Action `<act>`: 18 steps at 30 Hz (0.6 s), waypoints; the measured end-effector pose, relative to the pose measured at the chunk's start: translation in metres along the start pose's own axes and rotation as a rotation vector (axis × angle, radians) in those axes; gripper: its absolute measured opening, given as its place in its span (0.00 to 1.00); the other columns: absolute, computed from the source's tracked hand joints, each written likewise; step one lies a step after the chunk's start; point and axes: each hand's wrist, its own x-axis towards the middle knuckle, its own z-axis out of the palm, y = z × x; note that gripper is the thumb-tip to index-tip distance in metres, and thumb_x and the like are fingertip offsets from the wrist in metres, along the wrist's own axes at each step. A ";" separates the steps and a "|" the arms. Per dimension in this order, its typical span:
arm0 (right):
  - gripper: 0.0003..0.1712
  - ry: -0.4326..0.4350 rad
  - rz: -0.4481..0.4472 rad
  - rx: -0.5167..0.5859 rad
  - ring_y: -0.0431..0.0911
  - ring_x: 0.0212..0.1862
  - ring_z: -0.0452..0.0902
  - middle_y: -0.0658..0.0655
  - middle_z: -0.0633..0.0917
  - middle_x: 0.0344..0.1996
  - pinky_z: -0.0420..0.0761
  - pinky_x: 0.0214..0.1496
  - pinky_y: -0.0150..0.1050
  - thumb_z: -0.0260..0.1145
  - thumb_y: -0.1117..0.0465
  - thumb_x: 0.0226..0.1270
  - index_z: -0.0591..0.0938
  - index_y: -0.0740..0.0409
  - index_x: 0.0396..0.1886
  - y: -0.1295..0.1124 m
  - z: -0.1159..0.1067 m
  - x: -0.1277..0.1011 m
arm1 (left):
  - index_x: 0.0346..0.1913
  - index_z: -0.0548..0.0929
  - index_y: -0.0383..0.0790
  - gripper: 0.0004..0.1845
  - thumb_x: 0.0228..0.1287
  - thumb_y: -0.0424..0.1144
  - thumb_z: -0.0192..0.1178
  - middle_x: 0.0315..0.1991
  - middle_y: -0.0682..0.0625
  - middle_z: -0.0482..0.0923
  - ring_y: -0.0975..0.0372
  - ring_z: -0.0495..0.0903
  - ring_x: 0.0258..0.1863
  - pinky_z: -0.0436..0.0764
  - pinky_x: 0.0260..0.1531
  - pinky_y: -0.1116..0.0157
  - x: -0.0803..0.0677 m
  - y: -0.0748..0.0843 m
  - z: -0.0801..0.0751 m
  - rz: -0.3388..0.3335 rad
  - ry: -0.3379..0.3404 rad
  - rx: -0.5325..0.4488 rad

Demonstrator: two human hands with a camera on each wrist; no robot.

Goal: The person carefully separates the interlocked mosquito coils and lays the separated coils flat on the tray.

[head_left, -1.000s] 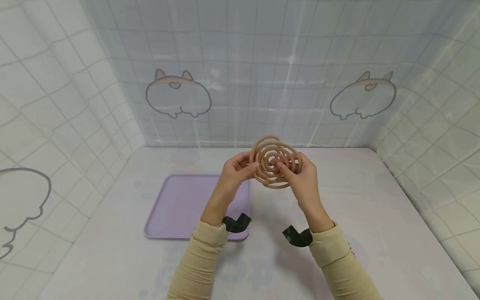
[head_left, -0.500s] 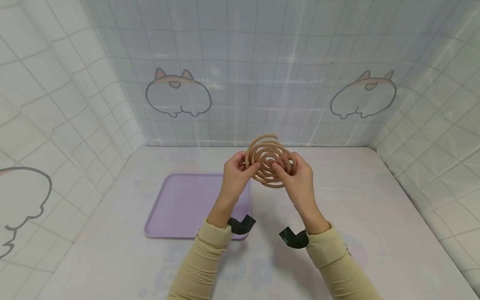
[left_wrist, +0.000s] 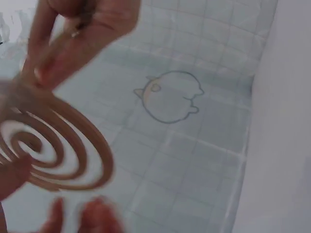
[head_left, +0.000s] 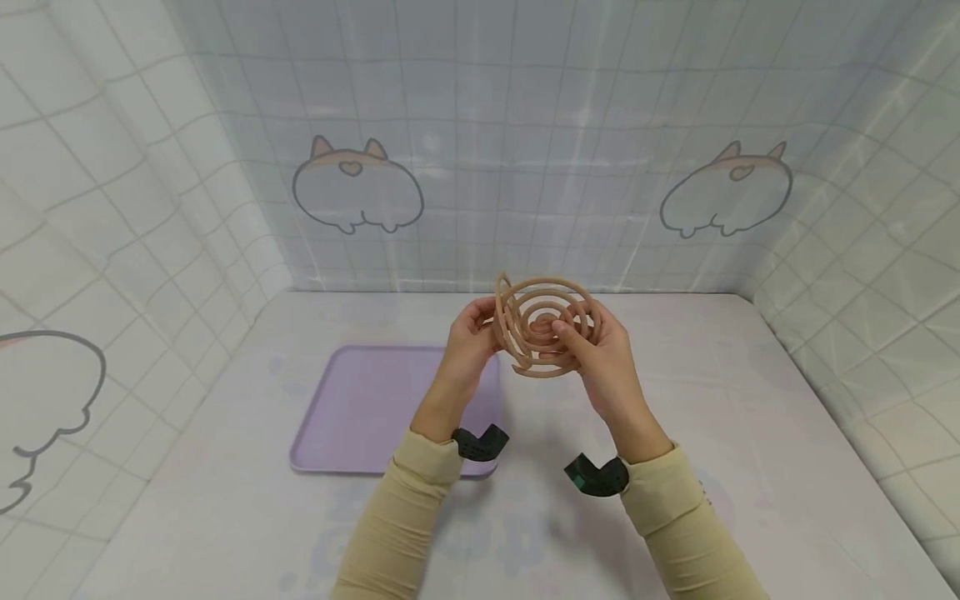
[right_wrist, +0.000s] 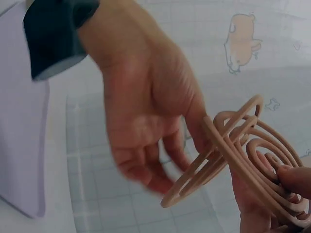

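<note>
A tan spiral coil [head_left: 543,325] is held up in the air above the table between both hands. My left hand [head_left: 472,333] pinches the coil's left edge; my right hand [head_left: 592,342] pinches its middle rings with thumb and fingers. In the right wrist view the coil [right_wrist: 233,150] looks pulled apart into two interleaved spirals, one tilted away from the other. The left wrist view shows the coil [left_wrist: 58,145] close up, with left fingers [left_wrist: 77,39] gripping its rim.
A flat lilac tray [head_left: 360,408] lies on the pale table below and left of the hands. Tiled cloth walls with cartoon animal prints [head_left: 358,185] close in the back and both sides. A black wrist strap [head_left: 596,475] sits on each sleeve.
The coil has tilted flatter and its rings have spread apart, one spiral lifting from the other. Both hands stay at the same height, shifted only slightly.
</note>
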 end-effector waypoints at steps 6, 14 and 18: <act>0.09 -0.053 0.052 0.082 0.45 0.30 0.83 0.56 0.84 0.33 0.82 0.33 0.39 0.56 0.69 0.67 0.66 0.66 0.44 -0.004 -0.003 0.000 | 0.62 0.62 0.30 0.19 0.72 0.33 0.43 0.44 0.50 0.75 0.63 0.77 0.41 0.77 0.44 0.63 0.003 -0.008 -0.007 -0.069 -0.229 -0.070; 0.08 0.035 0.022 0.044 0.46 0.33 0.84 0.56 0.85 0.32 0.82 0.33 0.37 0.57 0.66 0.67 0.68 0.64 0.41 -0.012 -0.016 0.000 | 0.38 0.74 0.37 0.10 0.66 0.21 0.46 0.31 0.50 0.79 0.62 0.81 0.30 0.80 0.31 0.67 0.000 -0.007 -0.023 -0.026 -0.181 -0.181; 0.11 0.101 0.022 -0.042 0.45 0.31 0.84 0.54 0.86 0.31 0.81 0.29 0.35 0.59 0.64 0.66 0.69 0.65 0.42 -0.013 -0.021 0.000 | 0.41 0.77 0.37 0.09 0.63 0.22 0.52 0.31 0.51 0.82 0.63 0.82 0.30 0.81 0.31 0.66 -0.002 0.000 -0.023 0.002 -0.113 -0.100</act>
